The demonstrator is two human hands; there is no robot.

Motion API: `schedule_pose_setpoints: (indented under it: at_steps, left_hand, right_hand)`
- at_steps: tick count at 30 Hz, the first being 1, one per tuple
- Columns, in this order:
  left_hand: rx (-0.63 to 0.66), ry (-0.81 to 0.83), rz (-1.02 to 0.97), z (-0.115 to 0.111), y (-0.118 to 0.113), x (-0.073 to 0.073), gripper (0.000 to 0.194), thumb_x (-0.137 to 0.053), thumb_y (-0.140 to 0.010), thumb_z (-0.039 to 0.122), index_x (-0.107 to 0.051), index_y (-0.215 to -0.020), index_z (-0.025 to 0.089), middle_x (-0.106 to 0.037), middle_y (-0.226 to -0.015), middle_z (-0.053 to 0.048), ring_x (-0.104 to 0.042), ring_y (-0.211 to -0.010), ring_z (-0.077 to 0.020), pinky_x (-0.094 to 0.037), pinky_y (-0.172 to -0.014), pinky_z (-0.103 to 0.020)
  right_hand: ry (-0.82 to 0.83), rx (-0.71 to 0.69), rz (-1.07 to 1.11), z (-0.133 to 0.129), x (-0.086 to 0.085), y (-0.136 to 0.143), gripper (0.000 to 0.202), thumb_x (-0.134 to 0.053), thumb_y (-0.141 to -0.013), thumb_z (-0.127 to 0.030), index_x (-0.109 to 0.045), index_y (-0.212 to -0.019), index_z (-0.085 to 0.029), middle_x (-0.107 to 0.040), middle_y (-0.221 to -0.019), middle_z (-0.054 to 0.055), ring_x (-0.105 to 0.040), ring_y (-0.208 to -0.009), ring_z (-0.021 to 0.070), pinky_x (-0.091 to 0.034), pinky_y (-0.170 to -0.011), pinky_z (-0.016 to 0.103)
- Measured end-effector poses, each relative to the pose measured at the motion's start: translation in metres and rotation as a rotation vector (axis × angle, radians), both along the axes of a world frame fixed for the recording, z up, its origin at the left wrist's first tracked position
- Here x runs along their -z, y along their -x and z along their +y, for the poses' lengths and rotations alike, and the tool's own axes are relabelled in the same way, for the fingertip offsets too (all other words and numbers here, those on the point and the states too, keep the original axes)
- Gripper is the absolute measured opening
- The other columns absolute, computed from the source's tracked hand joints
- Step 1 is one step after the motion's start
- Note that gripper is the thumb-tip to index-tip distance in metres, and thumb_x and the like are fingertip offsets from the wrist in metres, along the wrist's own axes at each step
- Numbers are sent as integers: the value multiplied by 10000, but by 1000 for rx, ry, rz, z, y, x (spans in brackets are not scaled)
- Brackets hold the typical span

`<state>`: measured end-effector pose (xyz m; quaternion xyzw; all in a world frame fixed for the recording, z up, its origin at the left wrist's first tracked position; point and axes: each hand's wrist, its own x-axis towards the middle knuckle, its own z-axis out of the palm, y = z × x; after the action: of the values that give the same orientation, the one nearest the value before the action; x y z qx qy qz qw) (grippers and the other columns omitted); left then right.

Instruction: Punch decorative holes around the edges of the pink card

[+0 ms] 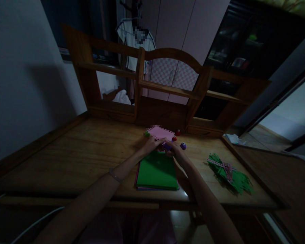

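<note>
Both my hands meet over the far part of the desk. My left hand [152,145] reaches in from the left and touches the near edge of a pink sheet [159,132] with a dark dashed border. My right hand [173,149] is closed around a small purple object [167,146]. Just below my hands lies a stack of sheets with a green one [157,171] on top. Beside the pink sheet are a green item [147,134], two red ones [174,138] and a purple one [183,145].
A pile of green cut strips [231,174] with pink dotted pieces lies on the right of the wooden desk [91,152]. Wooden shelving [165,88] rises along the desk's back edge. A white cable [40,220] hangs at the lower left.
</note>
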<state>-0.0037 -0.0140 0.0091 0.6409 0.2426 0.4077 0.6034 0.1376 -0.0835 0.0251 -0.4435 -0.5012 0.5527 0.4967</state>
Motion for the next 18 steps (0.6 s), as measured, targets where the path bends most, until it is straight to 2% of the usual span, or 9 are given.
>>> schedule_pose_setpoints:
  at_steps: [12,18]
  left_hand:
    - [44,88,-32,0,-1,1,324,-656,-739,427,-644,-839,120,-653,-712,-45,-605,-650,-168,-478,-572,-258]
    - [23,88,-49,-4,-1,-4,332,-683,-713,409,-649,-863,115,-658,-702,-52,-621,-664,-187,-479,-554,-256]
  right_hand:
    - [-50,1,-61,1,2,-2,396,-585,-786,-517,-519,-590,-179,-343,-482,-48,-261,-428,85,-212,-417,253]
    - [-33,10,-73,1,2,-2,400,-598,-774,-538,-534,-605,-181,-338,-475,-49,-277,-428,86,-217,-423,254]
